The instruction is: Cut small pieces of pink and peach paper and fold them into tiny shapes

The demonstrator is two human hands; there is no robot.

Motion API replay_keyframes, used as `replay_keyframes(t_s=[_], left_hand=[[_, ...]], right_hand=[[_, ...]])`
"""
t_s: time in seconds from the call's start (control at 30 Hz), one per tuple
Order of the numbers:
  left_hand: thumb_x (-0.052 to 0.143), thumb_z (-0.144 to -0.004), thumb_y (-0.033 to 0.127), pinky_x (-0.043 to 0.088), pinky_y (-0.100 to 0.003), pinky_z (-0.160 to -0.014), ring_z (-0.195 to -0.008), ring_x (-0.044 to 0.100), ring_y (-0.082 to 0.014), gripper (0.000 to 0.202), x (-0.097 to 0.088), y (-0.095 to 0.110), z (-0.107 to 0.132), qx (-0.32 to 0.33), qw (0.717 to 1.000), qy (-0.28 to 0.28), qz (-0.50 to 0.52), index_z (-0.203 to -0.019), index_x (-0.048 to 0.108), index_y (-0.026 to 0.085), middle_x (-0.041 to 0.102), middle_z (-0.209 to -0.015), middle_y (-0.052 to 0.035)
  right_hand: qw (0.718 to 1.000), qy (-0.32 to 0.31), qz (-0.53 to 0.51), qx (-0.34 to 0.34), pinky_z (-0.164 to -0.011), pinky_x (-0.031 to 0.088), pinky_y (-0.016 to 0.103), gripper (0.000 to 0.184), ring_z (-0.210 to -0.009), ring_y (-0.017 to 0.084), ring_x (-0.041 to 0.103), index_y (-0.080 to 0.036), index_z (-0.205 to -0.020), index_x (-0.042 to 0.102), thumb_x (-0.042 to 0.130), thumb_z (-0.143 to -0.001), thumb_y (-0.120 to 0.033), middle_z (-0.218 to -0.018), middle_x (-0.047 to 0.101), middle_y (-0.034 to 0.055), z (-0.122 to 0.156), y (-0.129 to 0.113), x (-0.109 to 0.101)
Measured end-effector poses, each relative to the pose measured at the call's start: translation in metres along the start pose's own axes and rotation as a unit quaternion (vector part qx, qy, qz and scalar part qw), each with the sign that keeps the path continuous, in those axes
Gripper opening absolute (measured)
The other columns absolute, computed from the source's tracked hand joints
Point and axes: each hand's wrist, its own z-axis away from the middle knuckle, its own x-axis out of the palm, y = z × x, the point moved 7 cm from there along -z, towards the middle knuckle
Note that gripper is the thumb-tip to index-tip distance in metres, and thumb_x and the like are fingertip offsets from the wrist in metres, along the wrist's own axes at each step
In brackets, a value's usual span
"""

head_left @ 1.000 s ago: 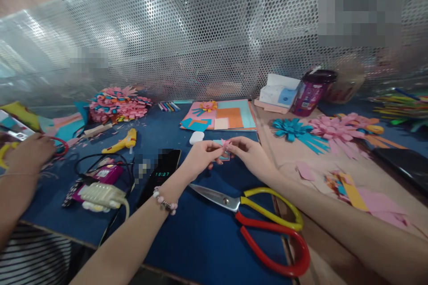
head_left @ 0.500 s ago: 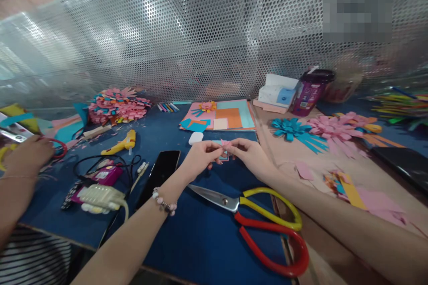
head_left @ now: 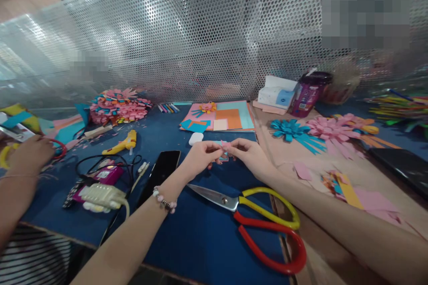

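Observation:
My left hand and my right hand meet over the blue table top, fingers pinched together on a small pink paper piece. A bead bracelet circles my left wrist. Just under the hands lies a small teal paper scrap. Big scissors with one yellow and one red handle lie on the table right below my forearms, blades pointing left.
A black phone, a yellow glue gun, a cabled charger, coloured paper sheets, paper flowers, a tissue box and a purple tub surround them. Another person's hand works at the left. A perforated metal screen closes the back.
My hands have stayed in place, still pinching the pink piece, which is now more hidden between the fingertips. The phone's screen has gone dark.

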Motion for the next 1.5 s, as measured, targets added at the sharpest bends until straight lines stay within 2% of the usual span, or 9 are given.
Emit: replay_keyframes(t_s=[0.13, 0.47, 0.67, 0.77, 0.9, 1.0, 1.23, 1.43, 1.5], left_hand=[[0.057, -0.078, 0.036, 0.033, -0.016, -0.039, -0.042, 0.043, -0.0042, 0.024, 0.0, -0.003, -0.002, 0.007, 1.0, -0.008, -0.013, -0.084, 0.064, 0.013, 0.059, -0.059, -0.0001], [0.055, -0.08, 0.035, 0.035, -0.015, -0.037, -0.047, 0.051, -0.0062, 0.024, 0.007, -0.003, -0.003, 0.016, 0.999, -0.042, -0.017, -0.084, 0.062, 0.012, 0.064, -0.07, -0.0045], [0.055, -0.079, 0.033, 0.036, -0.015, -0.037, -0.046, 0.051, -0.0062, 0.023, 0.005, -0.004, -0.003, 0.014, 0.999, -0.031, -0.015, -0.084, 0.062, 0.012, 0.063, -0.065, -0.0036], [0.055, -0.079, 0.033, 0.036, -0.015, -0.037, -0.044, 0.05, -0.0057, 0.023, 0.004, -0.001, 0.0, 0.014, 0.999, -0.026, -0.021, -0.085, 0.062, 0.012, 0.064, -0.065, -0.0035], [0.057, -0.077, 0.036, 0.039, -0.016, -0.038, -0.059, 0.06, -0.011, 0.025, 0.008, 0.001, 0.002, 0.006, 0.999, -0.038, -0.01, -0.084, 0.062, 0.013, 0.067, -0.08, -0.0081], [0.059, -0.075, 0.038, 0.039, -0.017, -0.038, -0.06, 0.06, -0.0117, 0.028, 0.01, -0.001, 0.002, -0.007, 0.999, -0.053, -0.005, -0.086, 0.062, 0.012, 0.067, -0.08, -0.0087], [0.06, -0.075, 0.04, 0.036, -0.015, -0.038, -0.053, 0.056, -0.0083, 0.027, 0.0, 0.0, 0.0, 0.003, 1.0, -0.012, 0.011, -0.076, 0.059, 0.013, 0.065, -0.07, -0.005], [0.059, -0.075, 0.042, 0.038, -0.016, -0.039, -0.061, 0.06, -0.011, 0.031, 0.005, -0.004, -0.001, -0.008, 0.999, -0.038, 0.018, -0.084, 0.061, 0.013, 0.068, -0.083, -0.0097], [0.06, -0.075, 0.041, 0.038, -0.016, -0.04, -0.06, 0.06, -0.0107, 0.03, 0.005, -0.006, -0.001, -0.015, 0.999, -0.039, 0.02, -0.084, 0.062, 0.012, 0.068, -0.082, -0.0095]], right_hand=[[1.0, -0.01, -0.013, 0.002, -0.057, 0.04, 0.024, 0.024, -0.058, 0.01, 0.05, -0.015, -0.075, 0.063, 0.065, -0.071, -0.039, -0.067, 0.061, -0.0009, -0.001, 0.002, 0.001], [0.998, -0.002, -0.064, 0.02, -0.054, 0.04, 0.024, 0.03, -0.056, 0.011, 0.051, -0.015, -0.062, 0.062, 0.069, -0.066, -0.044, -0.057, 0.058, -0.0006, -0.003, 0.01, -0.001], [0.997, -0.041, -0.065, 0.001, -0.057, 0.041, 0.024, 0.026, -0.057, 0.01, 0.052, -0.016, -0.069, 0.06, 0.066, -0.071, -0.041, -0.064, 0.06, -0.0018, -0.004, 0.005, 0.003], [0.998, -0.037, -0.052, -0.004, -0.056, 0.04, 0.023, 0.025, -0.057, 0.01, 0.05, -0.015, -0.071, 0.061, 0.064, -0.073, -0.04, -0.066, 0.059, -0.0014, -0.004, 0.003, 0.002], [0.999, -0.033, 0.007, -0.022, -0.054, 0.037, 0.023, 0.024, -0.056, 0.01, 0.047, -0.015, -0.068, 0.061, 0.061, -0.075, -0.039, -0.063, 0.058, -0.0011, -0.002, -0.001, 0.0], [0.998, -0.053, 0.034, -0.027, -0.053, 0.036, 0.023, 0.024, -0.057, 0.01, 0.047, -0.016, -0.068, 0.062, 0.061, -0.075, -0.039, -0.063, 0.059, -0.001, -0.001, -0.003, 0.002], [0.999, -0.043, -0.032, -0.003, -0.052, 0.036, 0.023, 0.03, -0.053, 0.009, 0.046, -0.016, -0.075, 0.06, 0.056, -0.078, -0.045, -0.066, 0.055, -0.0025, -0.005, 0.003, 0.002], [0.999, -0.048, 0.003, -0.015, -0.054, 0.037, 0.024, 0.023, -0.056, 0.01, 0.047, -0.016, -0.076, 0.062, 0.059, -0.076, -0.039, -0.068, 0.058, -0.0014, -0.004, 0.003, 0.002], [0.998, -0.054, 0.015, -0.025, -0.056, 0.038, 0.024, 0.023, -0.056, 0.01, 0.048, -0.016, -0.076, 0.062, 0.058, -0.078, -0.038, -0.07, 0.059, -0.0009, -0.003, 0.003, 0.003]])
